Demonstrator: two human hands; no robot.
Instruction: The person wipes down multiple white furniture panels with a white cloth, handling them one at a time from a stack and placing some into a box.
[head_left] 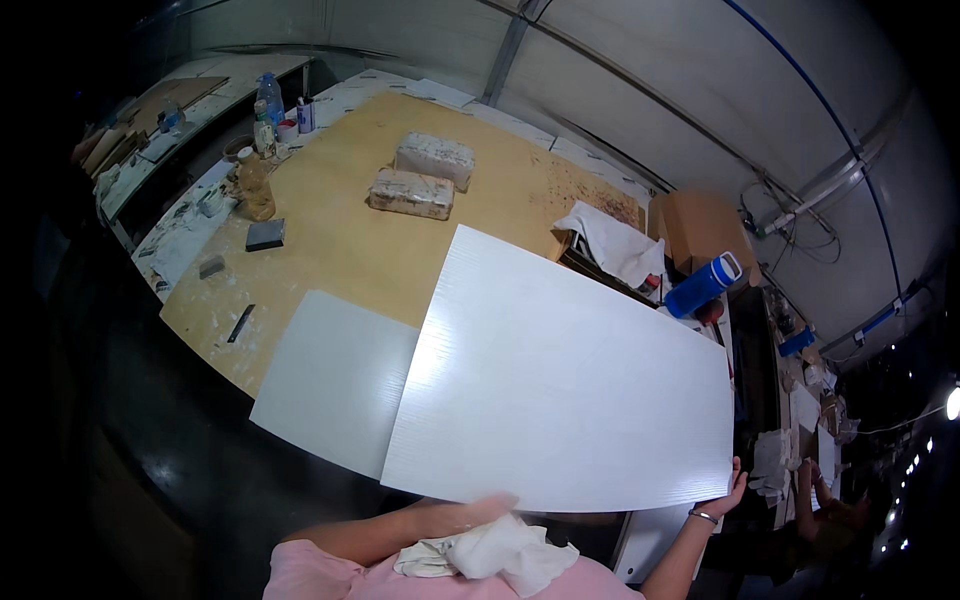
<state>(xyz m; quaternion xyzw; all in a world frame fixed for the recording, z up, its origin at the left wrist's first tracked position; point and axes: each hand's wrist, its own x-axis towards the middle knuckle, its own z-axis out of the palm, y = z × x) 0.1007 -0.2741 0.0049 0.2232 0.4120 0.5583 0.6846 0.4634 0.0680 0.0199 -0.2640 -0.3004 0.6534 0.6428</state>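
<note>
Right hand (728, 492) fingers grasp lower right corner of large white panel (560, 380), centre frame, over counter (340, 240). Left hand (490, 512) blurred at panel's bottom edge with white rag (490, 555); grip unclear. Second white panel (335, 380) lies left.

The person wears a pink short-sleeved top and a thin bracelet (703, 516) on the right wrist.

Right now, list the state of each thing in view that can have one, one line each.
Large white panel: lifted, tilted, overlapping the smaller panel.
Small white panel: flat on the workbench, overhanging its edge.
Right hand: gripping the large panel's corner.
Left hand: blurred, holding a white rag.
Blue flask: lying on its side, capped.
Two wrapped blocks: flat, untouched.
</note>
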